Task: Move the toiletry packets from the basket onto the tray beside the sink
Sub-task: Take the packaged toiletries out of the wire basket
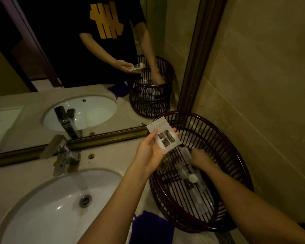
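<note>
One packet (163,134) is pinched flat by the left hand (149,152) above the basket (236,161) rim, seemingly kept aside while more are gathered; the right hand (202,158) is sunk among packets inside, its grip blurred and untellable; no tray is seen on the tabletop (109,155).

There was only one view, from the camera on my head. It looked forward and steeply down over my own forearms onto the tabletop (106,155), close enough that my arms ran out of the bottom edge. The sink (48,213) filled the lower left; right of the sink sat the basket (236,148), hard against the side wall. Beyond the sink, the mirror (77,55) took the upper left and gave back a second, facing angle on the same sink, basket and my torso. The wide lens bent straight edges.
</note>
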`<action>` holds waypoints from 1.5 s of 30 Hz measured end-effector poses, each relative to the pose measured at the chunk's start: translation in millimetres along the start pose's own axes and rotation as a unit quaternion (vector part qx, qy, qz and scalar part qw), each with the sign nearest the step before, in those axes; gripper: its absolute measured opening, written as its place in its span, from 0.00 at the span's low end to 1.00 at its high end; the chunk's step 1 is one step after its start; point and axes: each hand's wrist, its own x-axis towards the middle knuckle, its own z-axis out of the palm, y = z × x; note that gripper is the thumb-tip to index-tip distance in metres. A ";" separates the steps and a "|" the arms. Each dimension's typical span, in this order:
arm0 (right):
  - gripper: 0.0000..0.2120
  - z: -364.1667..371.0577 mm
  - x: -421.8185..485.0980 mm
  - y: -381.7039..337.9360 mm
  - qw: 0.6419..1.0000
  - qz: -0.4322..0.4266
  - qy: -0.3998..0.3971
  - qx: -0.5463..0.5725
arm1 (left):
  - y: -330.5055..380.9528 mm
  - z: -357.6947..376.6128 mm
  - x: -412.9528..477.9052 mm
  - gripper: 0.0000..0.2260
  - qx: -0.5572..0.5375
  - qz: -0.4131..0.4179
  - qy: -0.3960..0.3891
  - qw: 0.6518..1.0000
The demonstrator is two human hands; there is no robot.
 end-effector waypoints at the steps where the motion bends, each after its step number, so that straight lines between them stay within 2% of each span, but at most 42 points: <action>1: 0.11 -10.2 0.4 -1.7 0.999 -0.015 0.021 0.018 | 0.1 -0.3 0.0 0.22 -0.001 0.001 -0.004 1.000; 6: 0.11 -68.7 -14.4 -5.7 0.972 -0.083 0.120 0.186 | 2.0 -4.8 2.7 0.24 -0.004 0.011 -0.023 1.000; 11: 0.12 -137.7 -51.9 -6.0 0.903 -0.137 0.131 0.385 | 1.7 -7.2 5.6 0.23 -0.007 0.011 -0.029 0.999; 15: 0.06 -176.4 -71.0 -22.9 0.849 -0.185 0.070 0.489 | 3.5 -5.1 5.0 0.25 -0.003 -0.004 -0.034 0.999; 19: 0.06 -185.4 -77.5 -57.6 0.832 -0.260 -0.013 0.490 | 5.1 -2.2 1.9 0.26 -0.002 -0.027 -0.064 0.998; 21: 0.07 -184.5 -77.0 -74.5 0.845 -0.276 -0.038 0.456 | 5.0 0.2 -0.6 0.26 -0.001 -0.034 -0.075 0.997; 26: 0.07 -176.3 -70.9 -103.5 0.929 -0.235 0.010 0.287 | 5.7 1.3 -3.4 0.22 0.031 -0.013 -0.074 0.997; 29: 0.06 -170.4 -65.5 -104.5 0.939 -0.222 0.025 0.262 | 4.1 -0.1 -2.5 0.23 0.069 -0.004 -0.061 0.996; 33: 0.10 -166.0 -46.4 -88.4 0.929 -0.168 0.128 0.303 | 0.4 0.5 0.5 0.29 0.064 0.011 -0.046 0.997; 35: 0.09 -160.2 -31.1 -70.8 0.933 -0.118 0.148 0.306 | 0.4 -1.1 -0.2 0.30 0.048 0.015 -0.055 0.997; 37: 0.07 -144.9 -15.2 -52.1 0.951 -0.069 0.111 0.281 | 0.8 -3.2 -0.3 0.30 0.040 0.018 -0.061 0.997; 40: 0.06 -96.6 -1.9 -33.2 0.985 -0.011 0.005 0.172 | 0.2 -5.1 1.6 0.30 0.038 0.016 -0.059 0.997; 42: 0.07 -56.6 -2.4 -27.1 0.987 0.025 -0.081 0.138 | -0.4 -5.5 2.0 0.30 0.040 0.018 -0.057 0.997; 45: 0.16 -5.4 -9.5 -21.1 0.976 0.067 -0.183 0.092 | -0.8 -6.2 1.0 0.31 0.035 0.020 -0.047 0.998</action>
